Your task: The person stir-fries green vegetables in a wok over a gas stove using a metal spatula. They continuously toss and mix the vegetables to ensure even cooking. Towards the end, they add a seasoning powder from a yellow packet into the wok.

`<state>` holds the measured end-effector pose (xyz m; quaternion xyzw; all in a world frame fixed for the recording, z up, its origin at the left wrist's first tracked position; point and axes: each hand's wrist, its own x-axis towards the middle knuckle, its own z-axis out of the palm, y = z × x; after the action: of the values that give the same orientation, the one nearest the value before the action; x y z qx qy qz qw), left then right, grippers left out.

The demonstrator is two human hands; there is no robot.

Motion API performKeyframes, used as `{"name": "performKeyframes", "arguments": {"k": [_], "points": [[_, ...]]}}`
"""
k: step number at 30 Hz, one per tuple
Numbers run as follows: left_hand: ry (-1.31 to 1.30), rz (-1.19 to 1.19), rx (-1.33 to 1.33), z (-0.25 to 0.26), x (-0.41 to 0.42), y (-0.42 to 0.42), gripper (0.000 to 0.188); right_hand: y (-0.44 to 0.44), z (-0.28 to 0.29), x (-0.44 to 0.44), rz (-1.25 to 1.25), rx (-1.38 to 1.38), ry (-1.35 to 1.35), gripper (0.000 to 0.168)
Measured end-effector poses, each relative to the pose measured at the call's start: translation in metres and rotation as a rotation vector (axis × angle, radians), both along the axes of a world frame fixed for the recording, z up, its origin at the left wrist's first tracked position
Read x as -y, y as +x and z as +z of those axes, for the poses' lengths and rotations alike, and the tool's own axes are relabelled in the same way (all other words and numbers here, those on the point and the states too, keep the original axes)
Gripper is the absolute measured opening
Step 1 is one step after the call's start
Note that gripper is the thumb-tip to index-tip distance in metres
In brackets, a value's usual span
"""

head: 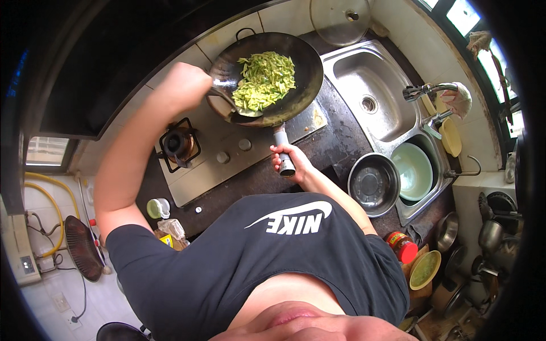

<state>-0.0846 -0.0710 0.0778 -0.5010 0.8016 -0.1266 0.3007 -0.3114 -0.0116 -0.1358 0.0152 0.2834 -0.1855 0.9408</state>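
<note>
A dark wok [308, 81] stands tilted over the right side of the gas stove [196, 179], with thin-cut green vegetable strips [268, 79] heaped inside. My left hand [185, 85] is closed in a fist around the handle of a metal spatula [249, 112]. The spatula's blade lies at the near edge of the vegetables, partly under them. With its fingers wrapped around it, my right hand [294, 160] grips the wok's tubular handle [280, 135] near its outer end.
A bare burner [177, 143] is left of the wok. To the right are a double steel sink [371, 81], a metal basin [373, 185] and a pale green bowl [411, 172]. A glass lid [337, 25] leans at the back. Near my right elbow stands a red-lidded jar [402, 247].
</note>
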Motion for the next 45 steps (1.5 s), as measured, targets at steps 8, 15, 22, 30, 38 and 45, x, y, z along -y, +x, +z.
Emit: {"name": "performKeyframes", "arguments": {"k": [8, 15, 22, 30, 38, 45], "points": [[-0.376, 0.050, -0.110, -0.073, 0.036, 0.018, 0.012, 0.002, -0.005, 0.000, 0.023, 0.021, -0.026, 0.011], [-0.335, -0.100, 0.100, -0.035, 0.016, 0.035, 0.005, -0.002, -0.002, 0.001, -0.007, 0.012, 0.007, 0.013], [-0.626, -0.076, 0.010, -0.125, 0.041, 0.032, 0.032, 0.001, -0.004, 0.000, 0.023, -0.002, -0.036, 0.010], [-0.300, -0.154, -0.145, -0.027, 0.002, 0.007, 0.024, -0.001, -0.005, 0.001, 0.021, 0.014, -0.016, 0.010], [-0.162, 0.277, -0.380, -0.092, -0.013, -0.041, 0.036, 0.002, 0.002, -0.001, 0.017, -0.020, -0.036, 0.012], [0.099, 1.002, -1.172, -0.107, 0.026, 0.066, 0.036, 0.000, 0.001, -0.001, 0.026, -0.034, -0.014, 0.012]]}}
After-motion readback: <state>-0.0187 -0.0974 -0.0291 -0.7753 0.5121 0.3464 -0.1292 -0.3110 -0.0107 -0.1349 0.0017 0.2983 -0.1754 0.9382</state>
